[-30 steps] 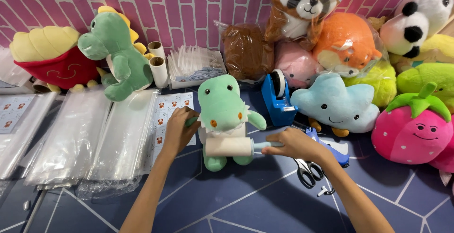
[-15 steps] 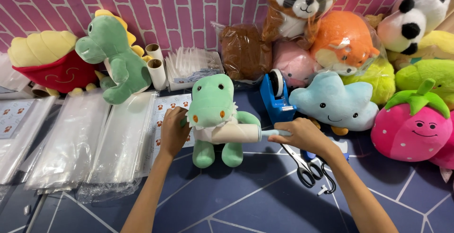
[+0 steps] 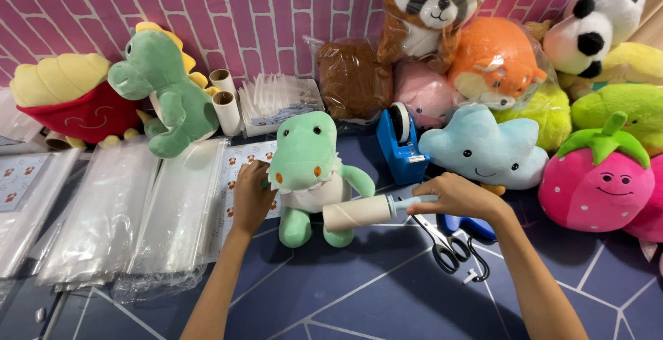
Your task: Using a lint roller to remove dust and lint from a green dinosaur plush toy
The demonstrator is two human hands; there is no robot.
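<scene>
**Q:** What is shown, from the largest element down?

**A:** A dark blue table [image 3: 359, 298] is backed by a pink brick wall [image 3: 262, 15]. Bagged plush toys are banked along the far right, among them a pink strawberry plush [image 3: 597, 181] and a pale blue cloud plush [image 3: 483, 148]. Clear plastic bags [image 3: 103, 209] are laid flat at the left. At centre a small green crocodile plush [image 3: 307, 174] is stood upright on the table, facing the camera.

**Q:** How is the plush held and worked?

**A:** The left hand [image 3: 252, 198] is closed against the toy's flank, so that it is steadied from one side. The right hand [image 3: 456, 198] is wrapped shut around the pale blue handle of a lint roller [image 3: 359, 212], whose roll is laid across the toy's lower belly; whether the roll is pressed in or merely touching cannot be told from this view.

**Q:** What makes for a well-done pass?

**A:** By judgement, the roller is best kept flat to the pile and the toy braced firmly against the stroke. Scissors [image 3: 445, 243] and a blue tape dispenser [image 3: 400, 143] are lying near the right hand and should be kept clear of the stroke.
</scene>
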